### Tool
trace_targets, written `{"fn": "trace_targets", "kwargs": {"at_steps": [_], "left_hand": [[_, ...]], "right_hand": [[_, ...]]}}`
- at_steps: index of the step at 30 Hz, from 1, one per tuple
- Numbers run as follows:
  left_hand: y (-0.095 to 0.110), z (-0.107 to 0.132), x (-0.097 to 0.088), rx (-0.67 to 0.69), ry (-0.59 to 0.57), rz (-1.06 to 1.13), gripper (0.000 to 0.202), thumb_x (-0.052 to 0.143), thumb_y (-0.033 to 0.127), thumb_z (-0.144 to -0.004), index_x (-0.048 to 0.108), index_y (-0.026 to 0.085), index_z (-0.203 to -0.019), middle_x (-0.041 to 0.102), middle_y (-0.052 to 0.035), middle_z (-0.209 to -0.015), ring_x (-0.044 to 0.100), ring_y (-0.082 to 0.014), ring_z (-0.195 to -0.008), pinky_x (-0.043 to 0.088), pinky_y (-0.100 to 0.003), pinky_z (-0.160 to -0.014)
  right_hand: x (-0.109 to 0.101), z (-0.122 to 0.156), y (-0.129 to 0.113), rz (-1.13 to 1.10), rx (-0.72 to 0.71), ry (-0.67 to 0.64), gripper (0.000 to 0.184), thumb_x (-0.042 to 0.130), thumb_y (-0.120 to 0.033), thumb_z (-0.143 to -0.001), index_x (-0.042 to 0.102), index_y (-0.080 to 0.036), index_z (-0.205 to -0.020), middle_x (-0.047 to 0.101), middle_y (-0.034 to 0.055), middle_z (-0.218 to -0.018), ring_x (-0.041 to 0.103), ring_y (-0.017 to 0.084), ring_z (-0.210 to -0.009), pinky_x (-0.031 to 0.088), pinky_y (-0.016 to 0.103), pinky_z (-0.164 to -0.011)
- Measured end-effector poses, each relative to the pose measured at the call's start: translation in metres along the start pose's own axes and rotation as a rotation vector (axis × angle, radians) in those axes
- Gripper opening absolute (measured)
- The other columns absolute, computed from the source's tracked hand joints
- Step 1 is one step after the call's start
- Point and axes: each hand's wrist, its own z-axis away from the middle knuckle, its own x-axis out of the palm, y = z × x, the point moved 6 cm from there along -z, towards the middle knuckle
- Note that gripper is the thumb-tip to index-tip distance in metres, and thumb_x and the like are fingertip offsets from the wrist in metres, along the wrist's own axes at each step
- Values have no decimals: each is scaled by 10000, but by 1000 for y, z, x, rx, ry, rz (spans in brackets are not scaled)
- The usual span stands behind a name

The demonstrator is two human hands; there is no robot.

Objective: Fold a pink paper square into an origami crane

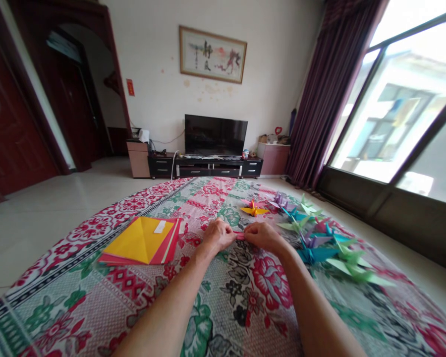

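Between my hands is a small piece of folded pink-red paper [240, 235], mostly covered by my fingers. My left hand [218, 234] pinches its left end, and my right hand [262, 235] pinches its right end. Both hands are low over the patterned tablecloth [200, 302]. Just beyond them stands a yellow paper crane [254, 210] with a red one behind it. To the left lies a stack of square coloured paper, with a creased yellow sheet [139, 240] on top and red sheets below.
Several folded paper cranes in blue, green and purple [315, 254] crowd the table's right side. A small white slip [159, 227] rests on the paper stack. Beyond the round table's far edge are a television [215, 135] on a low cabinet, and a window with a dark curtain [312, 99] at right.
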Motion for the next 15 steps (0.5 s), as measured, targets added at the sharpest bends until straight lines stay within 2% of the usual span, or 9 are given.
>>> {"fn": "trace_targets", "kwargs": {"at_steps": [8, 15], "left_hand": [[-1, -1, 2, 2, 5, 5, 189, 597, 372, -676, 721, 231, -695, 609, -35, -757, 559, -151, -773, 430, -233, -707], [-2, -1, 3, -8, 26, 26, 216, 612, 408, -661, 716, 219, -672, 607, -41, -755, 556, -150, -732, 429, -238, -684]], "right_hand": [[3, -4, -7, 55, 23, -2, 271, 471, -274, -650, 530, -135, -426, 427, -29, -460, 371, 80, -510, 265, 195, -479], [5, -6, -5, 119, 88, 34, 237, 454, -204, -651, 519, -122, -438, 410, -25, -439, 332, 76, -497, 228, 197, -461]]}}
